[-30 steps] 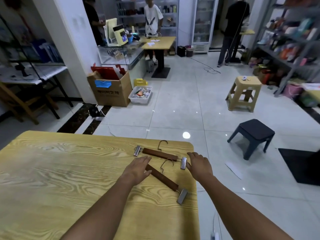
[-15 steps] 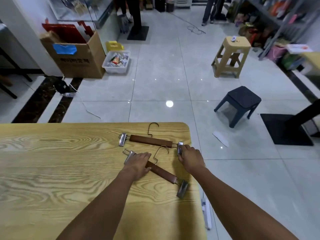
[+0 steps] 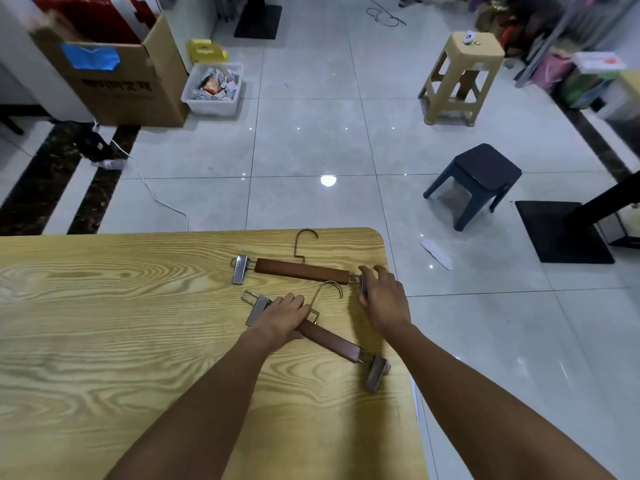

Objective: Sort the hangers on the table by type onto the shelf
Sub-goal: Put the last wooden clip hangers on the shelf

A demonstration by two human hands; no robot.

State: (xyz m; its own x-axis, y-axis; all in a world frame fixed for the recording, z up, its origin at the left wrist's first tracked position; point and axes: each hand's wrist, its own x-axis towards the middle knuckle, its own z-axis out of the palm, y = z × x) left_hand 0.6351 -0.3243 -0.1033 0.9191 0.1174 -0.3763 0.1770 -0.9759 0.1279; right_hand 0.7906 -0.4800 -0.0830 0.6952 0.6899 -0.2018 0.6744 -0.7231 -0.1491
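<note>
Two wooden clip hangers with metal hooks lie near the far right corner of the light wood table (image 3: 104, 341). The far hanger (image 3: 301, 270) lies almost level, its hook toward the table's far edge. My right hand (image 3: 382, 299) closes over that hanger's right clip. The near hanger (image 3: 332, 341) lies slanted, running down to the right. My left hand (image 3: 282, 318) grips the left half of its bar, just beside its left clip. The shelf is out of view.
Beyond the table's far edge is tiled floor with a dark blue stool (image 3: 476, 183), a tan stool (image 3: 460, 77), a cardboard box (image 3: 128, 81), a white bin (image 3: 213, 88) and a white cable (image 3: 152, 192). A black table base (image 3: 561, 232) stands at the right.
The view has tilted down toward the table. My left hand has closed around the near hanger's bar. My right hand has shifted onto the far hanger's right clip. Neither hanger has left the table.
</note>
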